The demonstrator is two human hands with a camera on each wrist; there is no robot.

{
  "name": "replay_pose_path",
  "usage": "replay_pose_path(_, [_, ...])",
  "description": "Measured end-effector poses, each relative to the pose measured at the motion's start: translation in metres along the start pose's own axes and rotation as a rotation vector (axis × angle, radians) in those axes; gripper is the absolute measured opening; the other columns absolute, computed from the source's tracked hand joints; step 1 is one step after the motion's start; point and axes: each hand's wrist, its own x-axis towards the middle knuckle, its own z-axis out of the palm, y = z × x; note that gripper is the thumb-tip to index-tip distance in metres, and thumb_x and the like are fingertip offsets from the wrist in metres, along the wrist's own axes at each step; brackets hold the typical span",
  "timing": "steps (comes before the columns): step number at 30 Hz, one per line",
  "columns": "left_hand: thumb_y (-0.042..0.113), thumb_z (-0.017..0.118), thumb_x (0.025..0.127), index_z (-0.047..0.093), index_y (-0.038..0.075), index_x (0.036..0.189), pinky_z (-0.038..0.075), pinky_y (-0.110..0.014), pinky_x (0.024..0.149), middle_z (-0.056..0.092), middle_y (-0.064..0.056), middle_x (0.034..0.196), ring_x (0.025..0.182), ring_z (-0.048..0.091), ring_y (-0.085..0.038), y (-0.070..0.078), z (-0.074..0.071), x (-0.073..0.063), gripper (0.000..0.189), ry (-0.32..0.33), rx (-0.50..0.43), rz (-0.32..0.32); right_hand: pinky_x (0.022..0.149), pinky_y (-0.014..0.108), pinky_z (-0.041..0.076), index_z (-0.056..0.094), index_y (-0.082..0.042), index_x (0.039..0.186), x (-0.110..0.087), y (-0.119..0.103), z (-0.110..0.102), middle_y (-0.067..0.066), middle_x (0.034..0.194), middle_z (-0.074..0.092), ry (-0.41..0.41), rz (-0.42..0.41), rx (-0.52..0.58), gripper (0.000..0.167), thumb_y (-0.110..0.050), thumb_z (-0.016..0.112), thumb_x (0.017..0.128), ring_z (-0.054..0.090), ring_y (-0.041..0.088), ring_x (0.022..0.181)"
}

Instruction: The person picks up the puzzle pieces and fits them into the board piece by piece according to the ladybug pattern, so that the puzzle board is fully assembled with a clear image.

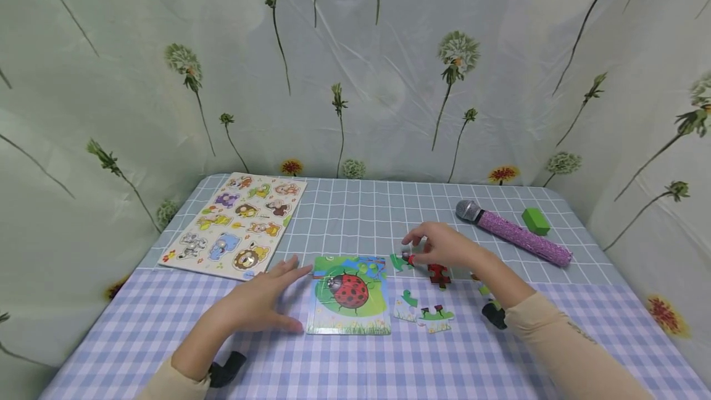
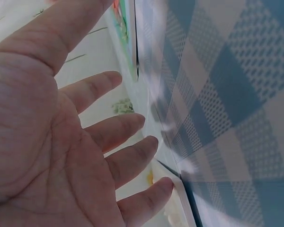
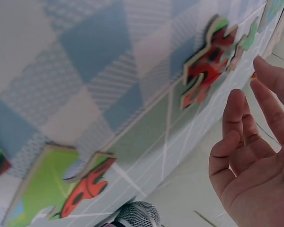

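A square ladybug puzzle board lies flat on the table. At its left edge my left hand is spread, fingers straight and apart, with nothing in the palm. My right hand hovers right of the board with loosely bent fingers. Its thumb is nearest a green puzzle piece with a bit of red and black; in the right wrist view nothing sits between the fingers. Under this hand lies a dark red piece. Closer to me are a grassy piece and another with black feet.
An animal peg puzzle board lies at the back left. A microphone with a glittery purple handle and a green block lie at the back right. More green puzzle pieces lie near the right wrist. A flowered curtain stands behind.
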Motion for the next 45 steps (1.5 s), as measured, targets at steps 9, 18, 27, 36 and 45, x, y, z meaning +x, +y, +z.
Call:
replay_pose_path(9, [0.057,0.092,0.078,0.042,0.024,0.166,0.025,-0.077,0.126,0.027,-0.022,0.177,0.161,0.030,-0.049,-0.001,0.002,0.005,0.107,-0.015,-0.027,0.017,0.076,0.024,0.056,0.076,-0.010,0.130,-0.002,0.002,0.006,0.009,0.126,0.071,-0.019,0.019,-0.001,0.041,-0.014,0.087,0.090,0.065,0.010,0.087])
replay_pose_path(18, [0.061,0.088,0.080,0.045,0.024,0.165,0.027,-0.077,0.125,0.031,-0.019,0.176,0.161,0.030,-0.050,-0.004,0.005,0.009,0.101,-0.022,-0.009,0.029,0.071,0.023,0.054,0.076,-0.011,0.131,-0.001,0.000,0.009,0.010,0.125,0.067,-0.029,0.006,0.001,0.042,-0.014,0.087,0.090,0.063,0.007,0.083])
replay_pose_path(27, [0.060,0.088,0.080,0.045,0.028,0.164,0.030,-0.080,0.121,0.032,-0.017,0.176,0.161,0.030,-0.050,-0.003,0.006,0.010,0.100,-0.020,-0.017,0.004,0.069,0.022,0.055,0.077,-0.009,0.129,0.002,-0.001,0.012,0.009,0.124,0.068,-0.032,0.000,0.018,0.040,-0.012,0.086,0.091,0.064,0.006,0.082])
replay_pose_path(36, [0.060,0.089,0.080,0.048,0.029,0.163,0.032,-0.080,0.120,0.033,-0.016,0.176,0.161,0.030,-0.050,-0.003,0.008,0.010,0.097,-0.015,-0.006,-0.009,0.069,0.022,0.054,0.078,-0.009,0.128,0.004,0.000,0.014,0.005,0.120,0.070,-0.029,0.010,0.022,0.037,-0.011,0.086,0.091,0.063,0.006,0.081])
replay_pose_path(45, [0.059,0.088,0.081,0.049,0.027,0.162,0.032,-0.079,0.121,0.033,-0.017,0.175,0.162,0.028,-0.050,-0.001,0.009,0.012,0.096,-0.026,-0.004,-0.016,0.071,0.023,0.054,0.078,-0.010,0.127,0.005,-0.001,0.014,0.005,0.120,0.069,-0.025,-0.002,0.003,0.037,-0.012,0.086,0.091,0.062,0.007,0.081])
